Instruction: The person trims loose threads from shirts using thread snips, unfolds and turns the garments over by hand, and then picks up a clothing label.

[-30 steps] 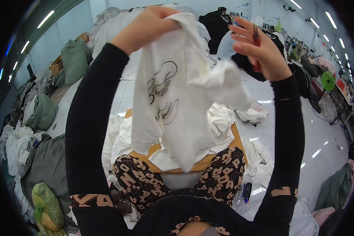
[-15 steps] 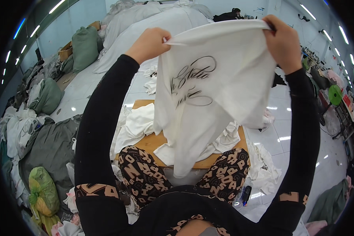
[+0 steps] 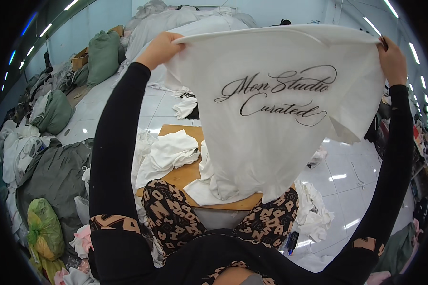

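**White shirt spread wide between my two hands**

The white cotton T-shirt with black script lettering now hangs fully opened across the upper middle and right of the frame. A second ago it was a crumpled bunch between my fists; half a second ago it was only half unfolded. Now the print faces me flat and readable, so I judge the garment is ready to be looked over or laid down for folding.

My left hand, at the upper left of the cloth, is closed with its fingers pinching the top edge of the shirt. My right hand, at the upper right, pinches the opposite corner the same way. My arms have moved well apart.

Below the shirt's hanging hem, in the middle of the frame, sits the low wooden bench, carrying loose white garments. More white cloth lies on the tiled floor to the lower right. Along the left edge stand stuffed green sacks, with a yellow-green bag at lower left.
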The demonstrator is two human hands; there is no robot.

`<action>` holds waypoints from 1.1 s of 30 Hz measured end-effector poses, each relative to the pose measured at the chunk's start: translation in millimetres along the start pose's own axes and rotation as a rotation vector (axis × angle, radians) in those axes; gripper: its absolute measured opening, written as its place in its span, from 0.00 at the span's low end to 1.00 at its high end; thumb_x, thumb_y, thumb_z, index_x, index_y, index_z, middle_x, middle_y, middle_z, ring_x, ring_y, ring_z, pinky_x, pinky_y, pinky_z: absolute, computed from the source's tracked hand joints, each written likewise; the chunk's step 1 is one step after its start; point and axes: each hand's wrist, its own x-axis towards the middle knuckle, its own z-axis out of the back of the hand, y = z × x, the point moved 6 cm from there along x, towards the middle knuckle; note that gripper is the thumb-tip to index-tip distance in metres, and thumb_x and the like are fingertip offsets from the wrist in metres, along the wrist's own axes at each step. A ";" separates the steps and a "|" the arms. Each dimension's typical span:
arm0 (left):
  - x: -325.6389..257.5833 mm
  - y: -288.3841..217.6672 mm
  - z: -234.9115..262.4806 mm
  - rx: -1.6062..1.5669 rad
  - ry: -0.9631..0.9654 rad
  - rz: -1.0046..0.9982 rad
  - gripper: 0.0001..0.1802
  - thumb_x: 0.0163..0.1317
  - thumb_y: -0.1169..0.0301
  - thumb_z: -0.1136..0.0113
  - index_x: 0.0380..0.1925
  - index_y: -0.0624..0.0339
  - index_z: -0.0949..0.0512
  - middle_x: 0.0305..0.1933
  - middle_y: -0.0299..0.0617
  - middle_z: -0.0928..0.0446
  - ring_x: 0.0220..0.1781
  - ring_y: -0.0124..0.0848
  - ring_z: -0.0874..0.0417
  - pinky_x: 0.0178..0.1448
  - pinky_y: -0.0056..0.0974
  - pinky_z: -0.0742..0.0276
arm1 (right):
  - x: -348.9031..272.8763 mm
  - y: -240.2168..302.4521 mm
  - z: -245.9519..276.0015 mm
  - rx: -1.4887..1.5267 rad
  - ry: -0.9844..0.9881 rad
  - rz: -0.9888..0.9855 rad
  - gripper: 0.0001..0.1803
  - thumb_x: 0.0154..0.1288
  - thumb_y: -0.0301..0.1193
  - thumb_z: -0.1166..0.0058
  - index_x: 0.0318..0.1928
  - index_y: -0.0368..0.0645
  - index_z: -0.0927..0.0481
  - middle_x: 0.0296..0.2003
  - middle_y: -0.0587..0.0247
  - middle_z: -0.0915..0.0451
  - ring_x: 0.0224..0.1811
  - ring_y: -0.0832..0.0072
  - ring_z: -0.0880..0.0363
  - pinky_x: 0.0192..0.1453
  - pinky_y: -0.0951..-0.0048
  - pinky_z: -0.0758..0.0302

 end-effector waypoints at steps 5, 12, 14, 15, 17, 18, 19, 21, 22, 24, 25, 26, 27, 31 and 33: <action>2.0 -31.2 34.0 -0.117 0.211 0.161 0.15 0.52 0.64 0.36 0.36 0.63 0.19 0.32 0.37 0.21 0.33 0.25 0.22 0.40 0.30 0.27 | -13.8 -20.9 -21.7 -0.028 0.089 -0.083 0.15 0.60 0.37 0.53 0.44 0.45 0.23 0.40 0.48 0.22 0.45 0.50 0.25 0.47 0.56 0.28; 8.9 -39.1 70.3 -0.153 0.040 0.163 0.18 0.55 0.60 0.38 0.39 0.64 0.20 0.34 0.39 0.21 0.32 0.26 0.21 0.39 0.31 0.26 | -25.4 -27.2 -37.1 0.095 0.138 -0.065 0.14 0.58 0.36 0.52 0.37 0.38 0.23 0.34 0.47 0.22 0.40 0.50 0.24 0.43 0.58 0.29; 7.7 -42.2 66.6 -0.250 0.061 0.227 0.18 0.59 0.59 0.42 0.40 0.63 0.20 0.34 0.37 0.21 0.36 0.26 0.23 0.42 0.31 0.28 | -29.3 -27.4 -38.3 0.094 0.189 -0.066 0.14 0.57 0.36 0.51 0.36 0.37 0.23 0.33 0.46 0.22 0.39 0.50 0.24 0.41 0.58 0.29; 10.6 -42.1 65.4 -0.251 0.069 0.220 0.18 0.59 0.59 0.42 0.40 0.63 0.20 0.34 0.37 0.21 0.36 0.26 0.23 0.42 0.31 0.28 | -31.8 -27.4 -37.3 0.094 0.213 -0.082 0.16 0.56 0.38 0.50 0.34 0.37 0.23 0.32 0.46 0.22 0.37 0.50 0.24 0.40 0.58 0.29; 19.9 -45.3 74.8 -0.091 -0.076 0.061 0.19 0.61 0.58 0.44 0.41 0.63 0.21 0.37 0.37 0.21 0.39 0.26 0.24 0.47 0.31 0.30 | -36.6 -26.2 -29.1 0.107 0.238 -0.090 0.19 0.54 0.43 0.48 0.30 0.36 0.23 0.29 0.45 0.23 0.34 0.50 0.24 0.37 0.58 0.30; 21.3 -41.0 80.2 -0.206 -0.172 0.094 0.19 0.62 0.58 0.46 0.42 0.63 0.22 0.38 0.37 0.22 0.40 0.26 0.24 0.49 0.32 0.30 | -36.1 -23.7 -29.5 0.119 0.241 -0.082 0.21 0.53 0.45 0.47 0.28 0.35 0.23 0.28 0.45 0.23 0.33 0.51 0.24 0.36 0.58 0.30; 21.2 -38.7 82.2 -0.334 -0.254 0.123 0.20 0.63 0.57 0.47 0.43 0.63 0.22 0.40 0.37 0.22 0.41 0.26 0.25 0.51 0.32 0.31 | -35.9 -21.0 -27.8 0.158 0.181 -0.055 0.24 0.53 0.48 0.48 0.26 0.35 0.23 0.25 0.44 0.24 0.31 0.51 0.24 0.34 0.59 0.30; 23.0 -30.3 79.9 -0.751 -0.259 0.201 0.17 0.65 0.60 0.50 0.41 0.63 0.24 0.38 0.37 0.23 0.38 0.26 0.23 0.43 0.31 0.26 | -32.1 -5.9 -31.2 0.336 0.215 0.013 0.24 0.54 0.48 0.48 0.24 0.34 0.25 0.20 0.47 0.27 0.24 0.57 0.28 0.31 0.65 0.31; 17.7 -41.2 72.9 -0.798 -0.275 0.176 0.15 0.64 0.61 0.49 0.39 0.63 0.23 0.36 0.36 0.23 0.33 0.27 0.22 0.37 0.29 0.25 | -32.4 8.0 -30.1 0.526 0.248 0.020 0.21 0.54 0.44 0.47 0.26 0.34 0.25 0.20 0.52 0.26 0.22 0.65 0.29 0.31 0.68 0.31; 15.5 -68.1 55.6 -0.856 -0.096 0.151 0.14 0.62 0.62 0.45 0.36 0.62 0.22 0.31 0.35 0.23 0.27 0.26 0.22 0.28 0.26 0.27 | -35.0 39.5 -19.2 0.785 0.249 0.004 0.19 0.54 0.41 0.46 0.30 0.34 0.23 0.22 0.58 0.24 0.23 0.72 0.28 0.31 0.71 0.31; 9.5 -82.9 52.7 -0.842 0.081 0.163 0.14 0.61 0.61 0.44 0.36 0.62 0.22 0.29 0.35 0.24 0.25 0.24 0.23 0.26 0.24 0.28 | -38.8 63.5 -15.4 0.875 0.301 -0.005 0.16 0.56 0.39 0.47 0.30 0.35 0.23 0.22 0.65 0.26 0.24 0.78 0.32 0.31 0.75 0.33; 6.7 -116.3 15.2 -0.820 0.277 0.183 0.15 0.59 0.60 0.41 0.37 0.61 0.22 0.27 0.33 0.25 0.24 0.22 0.24 0.29 0.24 0.29 | -44.0 75.0 -5.5 0.913 0.360 -0.025 0.13 0.58 0.37 0.48 0.31 0.37 0.24 0.23 0.73 0.28 0.25 0.84 0.35 0.31 0.79 0.36; -7.1 -159.8 -10.9 -0.705 0.157 0.005 0.16 0.58 0.60 0.40 0.38 0.61 0.22 0.27 0.32 0.24 0.24 0.22 0.25 0.30 0.24 0.29 | -46.3 85.8 0.8 0.894 0.412 -0.008 0.14 0.57 0.37 0.46 0.33 0.37 0.23 0.24 0.71 0.27 0.26 0.84 0.32 0.31 0.80 0.34; -41.5 -240.3 -91.8 -0.365 0.129 -0.254 0.17 0.56 0.64 0.41 0.43 0.62 0.23 0.32 0.35 0.22 0.29 0.22 0.23 0.37 0.26 0.28 | -49.8 153.3 60.3 1.035 0.603 0.079 0.19 0.52 0.39 0.41 0.37 0.34 0.21 0.28 0.56 0.20 0.32 0.74 0.24 0.35 0.75 0.29; -25.0 -234.6 -103.1 -0.242 0.304 -0.281 0.17 0.61 0.64 0.46 0.45 0.64 0.25 0.38 0.38 0.21 0.34 0.24 0.20 0.39 0.26 0.25 | -53.1 160.5 59.1 0.917 0.514 0.176 0.17 0.54 0.39 0.42 0.34 0.35 0.21 0.27 0.61 0.22 0.29 0.74 0.25 0.34 0.74 0.29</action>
